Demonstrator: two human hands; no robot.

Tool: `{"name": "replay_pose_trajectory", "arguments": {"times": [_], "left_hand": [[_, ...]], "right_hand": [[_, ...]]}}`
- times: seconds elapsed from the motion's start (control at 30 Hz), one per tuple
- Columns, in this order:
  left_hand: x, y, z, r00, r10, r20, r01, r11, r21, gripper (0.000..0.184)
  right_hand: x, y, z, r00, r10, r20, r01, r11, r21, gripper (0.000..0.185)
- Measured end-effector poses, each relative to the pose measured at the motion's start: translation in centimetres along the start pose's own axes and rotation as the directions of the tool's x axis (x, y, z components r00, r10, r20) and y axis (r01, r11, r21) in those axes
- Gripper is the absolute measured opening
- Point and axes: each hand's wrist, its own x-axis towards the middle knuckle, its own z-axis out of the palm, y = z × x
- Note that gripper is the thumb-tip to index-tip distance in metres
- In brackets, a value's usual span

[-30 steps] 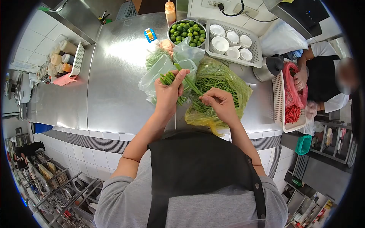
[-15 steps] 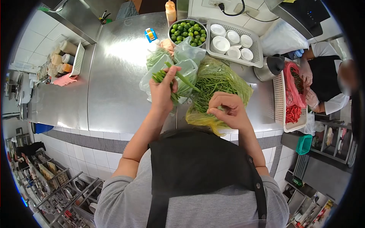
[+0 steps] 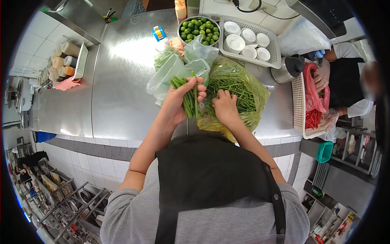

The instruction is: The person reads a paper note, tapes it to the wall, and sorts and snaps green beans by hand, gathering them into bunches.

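My left hand (image 3: 183,95) is closed around a bundle of green beans (image 3: 189,105), their ends sticking out above and below the fingers. A yellow-tinted plastic bag (image 3: 260,95) lies open to the right, heaped with loose green beans (image 3: 243,91). My right hand (image 3: 226,107) is down in this bag, fingers curled onto the beans at the near left of the heap; its fingertips are partly hidden. Behind my left hand lies a pale clear plastic bag (image 3: 162,77), with another bundle of thin green stalks (image 3: 165,59) beyond it.
At the back stand a bowl of green limes (image 3: 199,30), a squeeze bottle (image 3: 180,11) and a basket (image 3: 276,61) of white dishes. A metal jug (image 3: 286,71) is on the right. Beyond it a co-worker's gloved hands (image 3: 323,75) work over a crate (image 3: 298,107) with red chillies.
My right hand has moved from above the bag's near edge down and left onto the beans. My left hand has lowered slightly and turned; the bean bundle now stands more upright.
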Motion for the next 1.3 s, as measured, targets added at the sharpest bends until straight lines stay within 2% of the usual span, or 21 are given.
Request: {"name": "replay_pose_trajectory", "arguments": {"times": [0.17,0.23,0.27,0.33,0.37,0.43,0.5,0.57,0.6,0.67,0.7,0.87,0.9,0.97,1.0,1.03,1.07,1.13,1.2,1.27,1.3], "left_hand": [[0.0,-1.0,0.3,0.999,0.031,0.02,-0.034,0.991,0.126,0.022],[0.0,-1.2,-0.1,0.998,0.06,0.002,-0.059,0.985,0.161,0.022],[-0.1,-1.3,-0.3,0.998,0.061,0.001,-0.061,0.985,0.161,0.022],[-0.2,-1.3,-0.5,0.998,0.057,-0.011,-0.052,0.966,0.254,0.021],[-0.3,-1.4,-0.4,0.999,0.053,-0.009,-0.049,0.966,0.255,0.021],[-0.2,-1.6,0.1,0.994,0.094,-0.051,-0.056,0.866,0.496,0.018],[0.2,-2.5,0.5,0.992,0.115,-0.047,-0.068,0.823,0.564,0.017],[0.2,-2.7,0.7,0.989,0.139,-0.044,-0.08,0.774,0.628,0.017],[0.1,-2.5,1.0,0.996,0.088,-0.009,-0.059,0.733,0.678,0.017],[0.1,-2.5,0.9,0.999,0.035,0.021,-0.039,0.688,0.725,0.017],[0.2,-2.7,0.5,0.998,0.024,0.053,-0.055,0.695,0.717,0.018],[0.2,-2.6,0.4,0.997,0.016,0.069,-0.062,0.675,0.735,0.02],[0.3,-2.8,0.2,0.996,0.031,0.081,-0.084,0.594,0.8,0.021],[0.4,-2.8,0.2,0.995,0.046,0.093,-0.103,0.506,0.856,0.023],[0.4,-2.6,0.5,0.978,0.131,0.161,-0.196,0.325,0.925,0.025],[0.5,-2.5,0.6,0.949,0.198,0.244,-0.271,0.124,0.955,0.028],[0.9,-2.7,0.2,0.949,0.196,0.245,-0.272,0.124,0.954,0.028],[1.9,-3.7,-1.1,0.909,0.202,0.364,-0.356,-0.073,0.932,0.032],[1.8,-3.8,-1.6,0.89,0.211,0.403,-0.39,-0.102,0.915,0.03],[1.2,-3.4,-1.3,0.872,0.218,0.438,-0.418,-0.132,0.899,0.029],[0.6,-2.5,-0.3,0.94,0.15,0.307,-0.323,0.1,0.941,0.026]], "right_hand": [[0.9,-0.8,1.7,0.997,-0.02,-0.069,0.012,0.994,-0.11,0.01],[1.2,-0.6,0.0,0.998,0.049,-0.039,-0.043,0.99,0.132,0.01],[1.5,-0.3,-0.9,0.998,0.047,-0.039,-0.041,0.99,0.132,0.01],[2.1,0.6,-3.0,0.983,0.174,0.067,-0.183,0.84,0.51,0.011],[2.1,0.6,-4.4,0.982,0.178,0.067,-0.186,0.839,0.511,0.011],[2.2,0.5,-7.3,0.958,0.186,0.218,-0.286,0.593,0.752,0.013],[2.0,0.5,-8.3,0.979,0.151,0.134,-0.197,0.568,0.799,0.012],[1.8,0.0,-9.1,0.985,0.157,0.066,-0.12,0.367,0.922,0.011],[1.8,-0.4,-9.7,0.985,0.158,0.065,-0.119,0.368,0.922,0.011],[1.8,-1.2,-10.5,0.971,0.232,0.061,-0.096,0.14,0.986,0.011],[1.8,-1.2,-10.5,0.971,0.23,0.063,-0.096,0.138,0.986,0.011],[1.7,-0.3,-10.0,0.969,0.234,0.08,-0.129,0.204,0.97,0.013],[1.6,0.0,-10.0,0.97,0.232,0.08,-0.128,0.204,0.971,0.013],[1.5,0.3,-10.2,0.984,0.18,-0.016,-0.083,0.531,0.843,0.014],[1.5,0.2,-10.3,0.984,0.179,-0.016,-0.083,0.531,0.843,0.014],[1.6,-0.1,-10.2,0.984,0.145,-0.106,-0.025,0.697,0.716,0.014],[1.6,-0.4,-10.2,0.978,0.094,-0.188,0.026,0.832,0.554,0.014],[1.7,-0.2,-9.0,0.965,0.081,-0.248,0.042,0.89,0.455,0.014],[2.1,1.3,-6.6,0.951,0.058,-0.305,0.055,0.935,0.349,0.013],[2.2,4.5,-4.4,0.923,0.191,-0.334,-0.076,0.942,0.327,0.023],[2.0,5.0,-4.9,0.923,0.187,-0.335,-0.072,0.942,0.329,0.023]]}}
